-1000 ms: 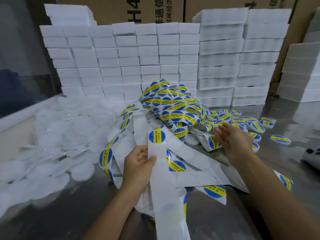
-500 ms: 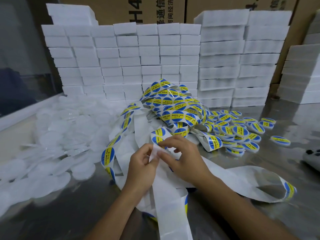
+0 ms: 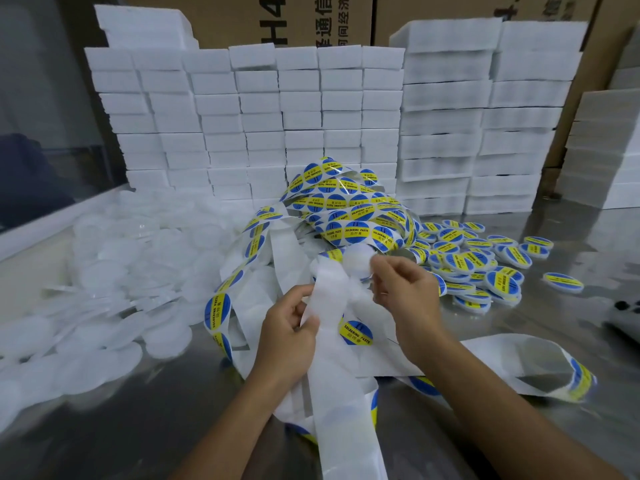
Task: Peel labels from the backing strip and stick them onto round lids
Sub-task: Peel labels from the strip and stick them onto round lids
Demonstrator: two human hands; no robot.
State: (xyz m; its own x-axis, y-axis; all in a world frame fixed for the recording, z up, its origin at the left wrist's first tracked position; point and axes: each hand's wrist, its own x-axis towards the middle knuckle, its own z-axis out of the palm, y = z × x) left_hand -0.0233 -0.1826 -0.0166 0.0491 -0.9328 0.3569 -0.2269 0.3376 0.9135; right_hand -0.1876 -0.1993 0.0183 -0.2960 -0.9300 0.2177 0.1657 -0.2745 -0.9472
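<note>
A long white backing strip (image 3: 329, 296) runs up from the bottom edge between my hands. My left hand (image 3: 289, 336) pinches its left edge. My right hand (image 3: 407, 294) pinches a round label (image 3: 358, 261) lifted off the strip's top end, its pale back facing me. A tangle of strip with blue-and-yellow "Soldering Paste" labels (image 3: 346, 216) lies behind. Labelled round lids (image 3: 485, 268) are heaped to the right of my right hand. Bare translucent lids (image 3: 104, 271) spread over the left of the steel table (image 3: 138, 410).
Stacks of white foam blocks (image 3: 259, 116) wall off the back, with cardboard boxes (image 3: 311, 19) behind them. A loop of spent strip (image 3: 540, 368) lies at the right. A dark-buttoned device (image 3: 627, 317) sits at the right edge.
My right hand came from the labelled lids to the strip's top, took the label there and pulled it up off the backing. My left hand kept its hold on the strip.
</note>
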